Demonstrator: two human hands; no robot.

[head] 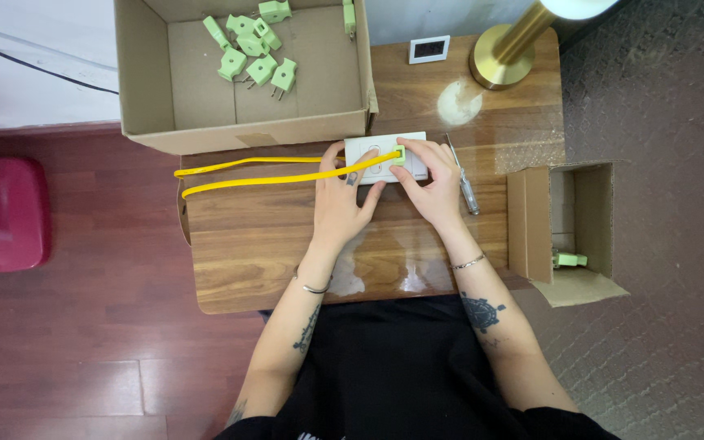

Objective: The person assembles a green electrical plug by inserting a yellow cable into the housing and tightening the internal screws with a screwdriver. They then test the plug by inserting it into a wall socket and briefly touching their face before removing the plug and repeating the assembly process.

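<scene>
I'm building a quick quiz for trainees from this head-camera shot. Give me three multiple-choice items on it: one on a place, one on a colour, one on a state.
1. Where do the loose green plugs lie?
A. In the large open cardboard box
B. On the floor
C. Under the lamp

2. What colour is the flat cable running across the wooden table?
A. Blue
B. Yellow
C. Black

3. How is the white socket block being handled?
A. It lies untouched
B. One hand lifts it off the table
C. Both hands are on it on the table

Answers: 1 A, the plugs sit on the floor of the large box at the table's far edge. 2 B, the cable is bright yellow. 3 C, the left hand and the right hand both rest fingers on the block.
</scene>
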